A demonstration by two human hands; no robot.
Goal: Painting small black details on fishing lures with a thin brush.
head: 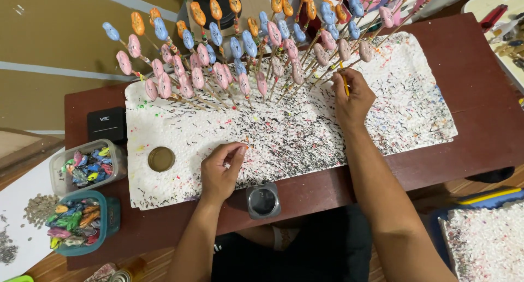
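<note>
Painting step, by my read: my right hand (353, 99) fingers clamped on a yellow brush (344, 81) at the pink pieces on sticks (327, 40), left hand (221, 170) fingertips pinched together resting on the foam board (415, 113); next wants steady tip placement.

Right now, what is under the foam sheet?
The foam sheet lies on a dark red table, whose edges show around it. The tabletop beneath it is hidden.
</note>
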